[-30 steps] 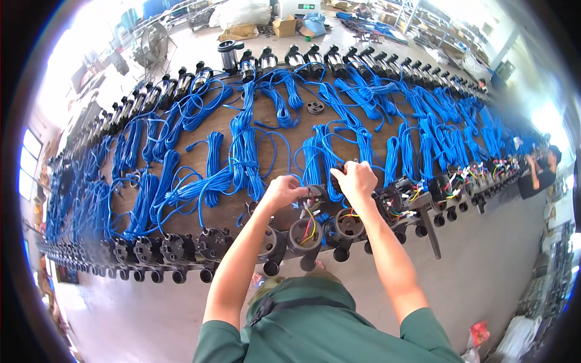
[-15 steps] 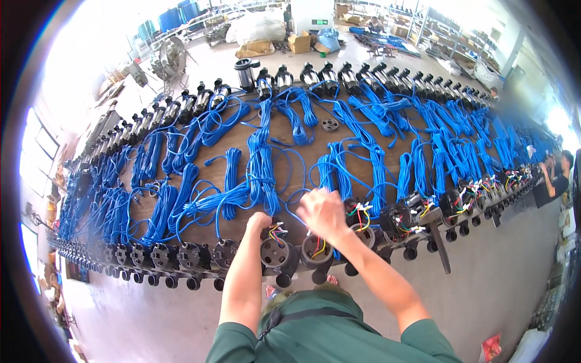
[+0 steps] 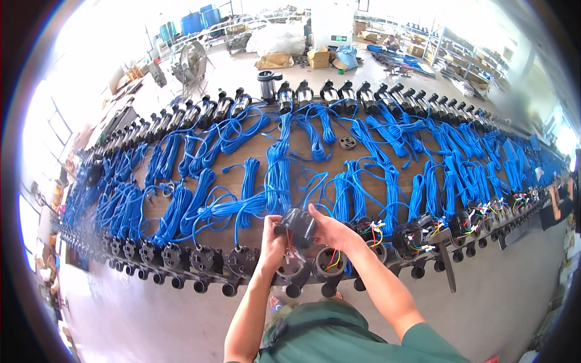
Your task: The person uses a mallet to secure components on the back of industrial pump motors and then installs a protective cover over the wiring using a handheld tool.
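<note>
The left hand (image 3: 273, 241) and right hand (image 3: 331, 232), apart half a second ago, have now come together, holding a black, round, moulded-plastic cover (image 3: 299, 225) between them. It is raised above an open black cylindrical housing (image 3: 293, 268) at the near edge of the brown-topped bench (image 3: 257, 145), before bundled blue cables (image 3: 278, 178).

Cable bundles (image 3: 278, 181) lay across the desk (image 3: 257, 149) before you, between cylinders (image 3: 367, 98) along its far edge and housings (image 3: 207, 260) along its near edge. A cover (image 3: 299, 226) was between your left hand (image 3: 273, 243) and right hand (image 3: 332, 233). Behind the desk, leftward, stood a fan (image 3: 192, 63); far right, a co-worker (image 3: 552, 213).
</note>
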Tool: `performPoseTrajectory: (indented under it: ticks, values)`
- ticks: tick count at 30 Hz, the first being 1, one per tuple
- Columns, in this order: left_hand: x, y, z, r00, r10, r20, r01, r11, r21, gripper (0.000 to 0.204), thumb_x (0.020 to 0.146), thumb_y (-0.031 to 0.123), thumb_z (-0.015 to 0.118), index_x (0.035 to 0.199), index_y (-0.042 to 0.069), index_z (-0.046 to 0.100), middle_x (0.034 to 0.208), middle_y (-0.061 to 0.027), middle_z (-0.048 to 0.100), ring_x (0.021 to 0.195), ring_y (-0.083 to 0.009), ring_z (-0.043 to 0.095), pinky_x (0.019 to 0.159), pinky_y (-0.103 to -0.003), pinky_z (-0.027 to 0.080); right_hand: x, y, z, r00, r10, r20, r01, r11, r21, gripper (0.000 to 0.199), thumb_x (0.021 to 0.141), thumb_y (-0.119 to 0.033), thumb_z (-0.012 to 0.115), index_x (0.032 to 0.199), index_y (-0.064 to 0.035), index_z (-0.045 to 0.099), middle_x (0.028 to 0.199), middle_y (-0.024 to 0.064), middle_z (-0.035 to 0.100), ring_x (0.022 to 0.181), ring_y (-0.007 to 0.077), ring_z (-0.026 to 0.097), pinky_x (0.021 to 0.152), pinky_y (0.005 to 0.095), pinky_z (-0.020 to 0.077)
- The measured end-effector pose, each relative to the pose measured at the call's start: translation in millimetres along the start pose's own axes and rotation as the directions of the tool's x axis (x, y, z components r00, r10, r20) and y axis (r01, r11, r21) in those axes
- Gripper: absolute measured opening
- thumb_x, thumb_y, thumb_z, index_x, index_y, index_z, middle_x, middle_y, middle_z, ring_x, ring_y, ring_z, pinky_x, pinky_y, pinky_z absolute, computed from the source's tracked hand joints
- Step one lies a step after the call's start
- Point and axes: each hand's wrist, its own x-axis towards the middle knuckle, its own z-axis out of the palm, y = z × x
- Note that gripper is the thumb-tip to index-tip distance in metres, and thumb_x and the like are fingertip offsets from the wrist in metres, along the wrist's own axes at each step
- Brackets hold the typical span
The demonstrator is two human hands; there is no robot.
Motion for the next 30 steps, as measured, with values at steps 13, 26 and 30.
performPoseTrajectory:
  ticks: [13, 26, 30]
  values:
    - [-11.4, 41.4, -23.0, 0.842, -0.426, 0.33, 0.245, 0.848, 0.471, 0.055, 0.096, 0.052, 0.075, 0.1, -0.002, 0.078, 0.081, -0.0005, 0.068, 0.078, -0.0086, 0.056, 0.071, -0.029, 0.046, 23.4, 11.6, 1.0, 0.832, -0.484, 0.272, 0.553, 0.676, -0.488, 0.033, 0.083, 0.006, 0.077, 0.114, -0.0042, 0.073, 0.105, 0.0051, 0.076, 0.093, 0.0175, 0.071, 0.083, 0.0323, 0.0561]
    - [-47.3, -26.8, -19.6, 0.99, 0.133, 0.046, -0.121, 0.647, 0.753, 0.039, 0.067, 0.023, 0.089, 0.092, -0.003, 0.073, 0.108, -0.0194, 0.07, 0.101, -0.0395, 0.069, 0.09, -0.042, 0.057, 26.1, 51.1, -12.9, 0.855, -0.474, -0.211, 0.213, 0.691, -0.691, 0.028, 0.105, -0.025, 0.068, 0.103, 0.0023, 0.075, 0.075, -0.0048, 0.058, 0.065, 0.0055, 0.043, 0.056, 0.0276, 0.0352]
    - [-36.4, -29.6, -29.4, 0.994, 0.062, 0.086, -0.105, 0.644, 0.758, 0.038, 0.066, 0.02, 0.089, 0.092, -0.004, 0.074, 0.116, -0.0189, 0.068, 0.102, -0.038, 0.069, 0.091, -0.044, 0.057, 21.1, 41.4, -3.4, 0.869, -0.439, -0.229, 0.186, 0.719, -0.67, 0.029, 0.106, -0.025, 0.067, 0.107, 0.0027, 0.076, 0.075, -0.0012, 0.062, 0.066, 0.0064, 0.049, 0.058, 0.0278, 0.0394]
